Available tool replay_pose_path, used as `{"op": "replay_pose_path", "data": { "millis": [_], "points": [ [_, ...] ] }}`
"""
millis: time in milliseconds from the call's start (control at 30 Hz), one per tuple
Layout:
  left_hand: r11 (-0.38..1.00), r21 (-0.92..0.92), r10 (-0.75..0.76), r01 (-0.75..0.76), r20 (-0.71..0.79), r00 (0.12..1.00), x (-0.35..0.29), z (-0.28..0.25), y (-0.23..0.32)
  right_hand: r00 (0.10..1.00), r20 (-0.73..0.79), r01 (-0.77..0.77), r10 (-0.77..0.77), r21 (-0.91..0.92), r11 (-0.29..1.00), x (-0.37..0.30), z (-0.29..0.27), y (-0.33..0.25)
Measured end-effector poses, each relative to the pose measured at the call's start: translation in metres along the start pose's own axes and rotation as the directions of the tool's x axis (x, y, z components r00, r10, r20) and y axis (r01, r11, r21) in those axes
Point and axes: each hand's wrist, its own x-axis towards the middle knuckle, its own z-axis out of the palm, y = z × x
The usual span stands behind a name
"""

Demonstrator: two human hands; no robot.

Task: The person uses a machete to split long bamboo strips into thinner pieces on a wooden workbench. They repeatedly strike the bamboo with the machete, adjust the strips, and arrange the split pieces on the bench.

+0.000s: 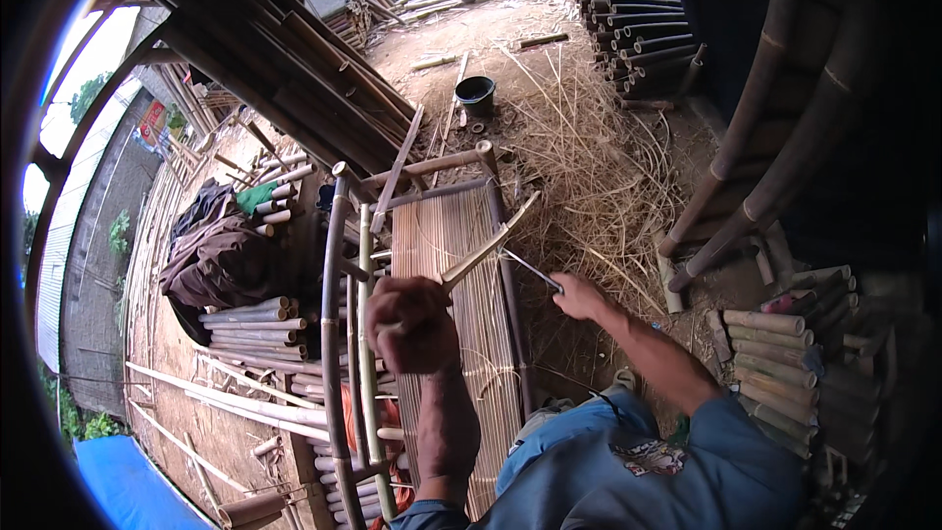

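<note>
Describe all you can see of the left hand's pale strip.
The pale strip is narrow, apparently split bamboo. The left hand grips it, hiding the near end; the rest slants forward and right over the slatted bench, its free end tapering beyond the bench's dark side pole. Whether the thin blade touches it is unclear.

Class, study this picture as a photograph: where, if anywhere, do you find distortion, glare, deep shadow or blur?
Head view, right: a thick brown bamboo pole appears bowed, and deep shadow hides detail behind it; head view, far left: the white sky looks washed out; head view, centre: the left hand seems slightly blurred, the pale split-bamboo strip it grips clearer.
</note>
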Motion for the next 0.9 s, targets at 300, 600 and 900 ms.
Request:
{"op": "replay_pose_path", "data": {
  "millis": [300, 600, 900],
  "points": [
    [0.917, 0.222, 0.332, -0.333, 0.04, 0.942, 0.021, 0.122, -0.092, 0.946, 0.167, -0.299, 0.277, 0.779, 0.551, -0.198, -0.037, 0.104],
    [0.815, 0.561, -0.143, -0.147, 0.44, 0.887, 0.006, 0.237, -0.09, 0.813, -0.562, 0.439, -0.154, 0.417, 0.796, -0.265, -0.238, 0.018],
    [0.765, 0.602, -0.256, -0.229, 0.61, 0.75, -0.016, 0.262, -0.085, 0.706, -0.601, 0.55, -0.374, 0.134, 0.824, -0.254, -0.282, -0.003]
  ]
}}
